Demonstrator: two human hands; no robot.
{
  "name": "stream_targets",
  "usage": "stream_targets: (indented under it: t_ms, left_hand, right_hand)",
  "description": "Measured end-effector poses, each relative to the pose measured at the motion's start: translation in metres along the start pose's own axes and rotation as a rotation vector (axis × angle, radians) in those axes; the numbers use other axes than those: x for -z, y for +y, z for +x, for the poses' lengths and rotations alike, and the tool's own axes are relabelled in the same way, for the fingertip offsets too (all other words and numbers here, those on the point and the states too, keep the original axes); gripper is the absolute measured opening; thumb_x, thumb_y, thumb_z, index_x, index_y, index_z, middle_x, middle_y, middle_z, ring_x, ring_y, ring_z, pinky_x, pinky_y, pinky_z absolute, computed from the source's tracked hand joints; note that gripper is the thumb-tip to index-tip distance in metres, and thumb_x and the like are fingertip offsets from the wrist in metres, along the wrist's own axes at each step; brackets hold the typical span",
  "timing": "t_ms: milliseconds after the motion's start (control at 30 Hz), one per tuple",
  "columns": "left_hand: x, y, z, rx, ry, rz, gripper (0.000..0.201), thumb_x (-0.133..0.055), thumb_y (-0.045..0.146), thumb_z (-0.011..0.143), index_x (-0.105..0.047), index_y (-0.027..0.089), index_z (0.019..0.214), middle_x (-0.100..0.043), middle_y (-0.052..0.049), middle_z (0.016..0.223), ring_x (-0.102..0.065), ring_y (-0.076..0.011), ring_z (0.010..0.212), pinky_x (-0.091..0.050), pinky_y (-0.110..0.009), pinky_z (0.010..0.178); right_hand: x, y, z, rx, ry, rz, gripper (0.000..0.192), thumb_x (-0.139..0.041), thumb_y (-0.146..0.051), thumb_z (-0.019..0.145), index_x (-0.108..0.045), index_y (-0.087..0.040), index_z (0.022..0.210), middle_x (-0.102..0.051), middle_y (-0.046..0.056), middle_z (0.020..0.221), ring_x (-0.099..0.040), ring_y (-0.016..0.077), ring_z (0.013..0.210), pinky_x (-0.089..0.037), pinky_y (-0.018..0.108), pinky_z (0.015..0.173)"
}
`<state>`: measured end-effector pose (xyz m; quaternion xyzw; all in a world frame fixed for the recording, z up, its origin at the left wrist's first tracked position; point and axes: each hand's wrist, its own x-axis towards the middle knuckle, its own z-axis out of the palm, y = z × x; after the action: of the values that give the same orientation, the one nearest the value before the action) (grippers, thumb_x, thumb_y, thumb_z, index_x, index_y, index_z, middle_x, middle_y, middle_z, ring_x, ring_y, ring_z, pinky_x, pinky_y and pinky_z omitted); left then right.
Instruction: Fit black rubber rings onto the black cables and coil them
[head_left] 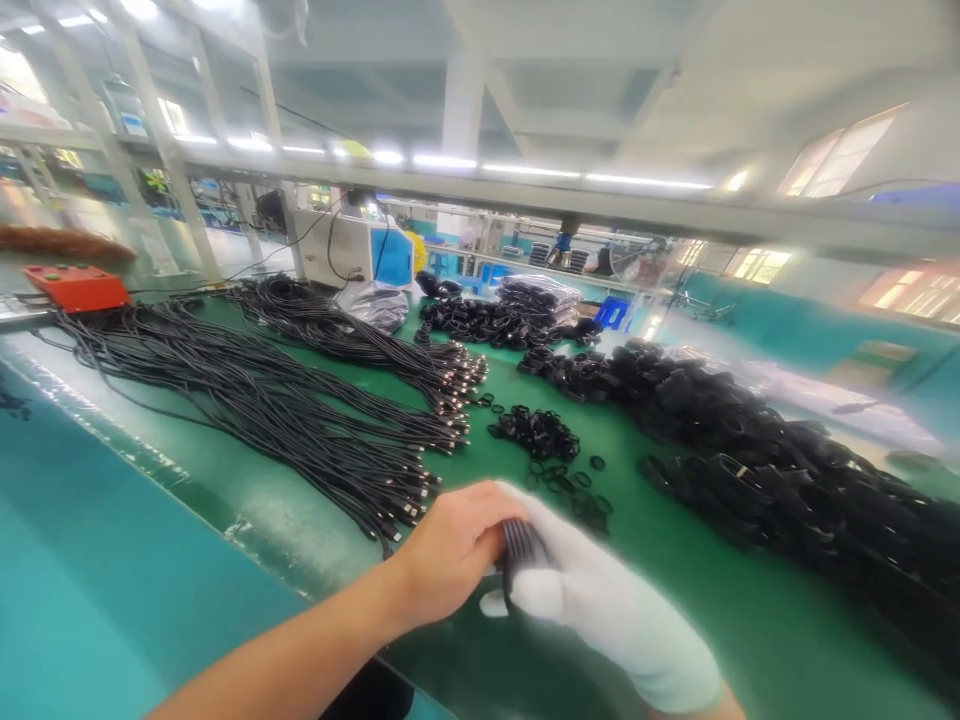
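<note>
A black cable coil point(523, 548) is held between my two hands above the front of the green table. My bare left hand point(450, 550) is closed, its fingers wrapped over the coil's left side. On the other side, my right hand point(581, 580) wears a white glove and grips the coil, thumb in front. The fingers behind the coil are hidden. Long black cables point(285, 400) with metal-tipped plugs lie to the left, their ends near my left hand. Just beyond my hands sits a heap of small black rings point(536, 432), with several loose ones around it.
A large pile of coiled black cables point(780, 490) runs along the right side of the green table point(660, 590). More coils point(487, 322) lie farther back, near plastic bags. A red control box point(79, 287) stands at the left, and a white-and-blue machine point(352, 247) behind.
</note>
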<state>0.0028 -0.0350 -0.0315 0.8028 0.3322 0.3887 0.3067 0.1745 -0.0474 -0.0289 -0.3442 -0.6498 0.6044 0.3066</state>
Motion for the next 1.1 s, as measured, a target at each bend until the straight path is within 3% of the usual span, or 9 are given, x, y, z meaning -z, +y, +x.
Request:
stream_targets:
  t_ms: [67, 133, 333, 467, 667, 767, 967, 1100]
  left_hand:
    - [0.002, 0.002, 0.0, 0.033, -0.005, -0.007, 0.026, -0.044, 0.004, 0.083, -0.065, 0.018, 0.09, -0.062, 0.0, 0.086, -0.056, -0.0109, 0.081, -0.043, -0.02, 0.074]
    - [0.004, 0.005, 0.001, 0.091, 0.0, 0.023, 0.028, -0.043, 0.005, 0.083, -0.066, 0.019, 0.09, -0.062, 0.0, 0.087, -0.057, -0.0116, 0.081, -0.044, -0.021, 0.076]
    - [0.013, 0.01, 0.005, 0.31, 0.023, 0.095, 0.025, -0.049, 0.013, 0.079, -0.06, 0.023, 0.1, -0.063, 0.001, 0.084, -0.058, -0.0139, 0.076, -0.045, -0.024, 0.069]
    - [0.014, 0.005, 0.008, 0.401, 0.012, 0.061, 0.015, -0.051, 0.017, 0.076, -0.06, 0.021, 0.088, -0.063, 0.002, 0.074, -0.058, -0.0134, 0.067, -0.044, -0.023, 0.059]
    - [0.008, -0.004, 0.006, 0.5, -0.006, -0.039, 0.014, -0.052, 0.018, 0.072, -0.058, 0.02, 0.085, -0.062, 0.002, 0.069, -0.059, -0.0132, 0.059, -0.043, -0.021, 0.049]
    - [0.003, -0.01, 0.005, 0.501, 0.008, 0.0, 0.008, -0.052, 0.018, 0.071, -0.057, 0.019, 0.077, -0.063, 0.001, 0.07, -0.06, -0.0138, 0.061, -0.043, -0.021, 0.049]
    - [-0.005, -0.023, 0.004, 0.587, -0.005, -0.092, 0.015, -0.051, 0.014, 0.069, -0.054, 0.018, 0.083, -0.06, 0.003, 0.063, -0.055, -0.0099, 0.047, -0.041, -0.018, 0.042]
    - [-0.005, -0.022, 0.005, 0.574, -0.002, -0.029, 0.007, -0.055, 0.02, 0.071, -0.054, 0.018, 0.077, -0.061, 0.002, 0.064, -0.056, -0.0113, 0.052, -0.039, -0.018, 0.043]
  right_hand:
    - [-0.004, 0.0, 0.008, -0.024, -0.056, 0.174, 0.063, -0.073, -0.029, 0.069, -0.047, -0.021, 0.126, -0.06, 0.009, 0.109, -0.06, 0.0274, 0.096, -0.053, 0.044, 0.079]
    - [-0.007, 0.003, 0.013, -0.051, -0.024, 0.267, 0.054, -0.072, -0.023, 0.07, -0.051, -0.019, 0.12, -0.061, 0.007, 0.099, -0.063, 0.0236, 0.086, -0.055, 0.042, 0.073]
    - [-0.006, 0.022, 0.016, -0.074, -0.1, 0.542, 0.035, -0.065, -0.029, 0.078, -0.06, -0.011, 0.107, -0.064, 0.012, 0.091, -0.064, 0.0226, 0.082, -0.056, 0.038, 0.067]
    - [-0.006, 0.028, 0.016, -0.107, -0.076, 0.546, 0.037, -0.064, -0.034, 0.078, -0.061, -0.011, 0.107, -0.065, 0.014, 0.092, -0.065, 0.0229, 0.085, -0.056, 0.038, 0.07]
    - [-0.01, 0.028, 0.018, -0.082, -0.054, 0.546, 0.035, -0.063, -0.032, 0.08, -0.062, -0.009, 0.107, -0.065, 0.014, 0.094, -0.064, 0.0229, 0.086, -0.055, 0.041, 0.075]
    - [-0.014, 0.028, 0.019, -0.08, -0.028, 0.513, 0.033, -0.064, -0.031, 0.079, -0.063, -0.008, 0.103, -0.065, 0.013, 0.089, -0.064, 0.0201, 0.077, -0.055, 0.039, 0.07]
    - [-0.019, 0.018, 0.019, -0.074, -0.023, 0.476, 0.028, -0.065, -0.033, 0.078, -0.064, -0.007, 0.088, -0.064, 0.01, 0.075, -0.061, 0.0155, 0.063, -0.053, 0.03, 0.06]
    - [-0.019, 0.022, 0.02, -0.094, -0.016, 0.396, 0.025, -0.068, -0.033, 0.075, -0.061, -0.008, 0.075, -0.061, 0.005, 0.065, -0.058, 0.0116, 0.052, -0.05, 0.023, 0.049]
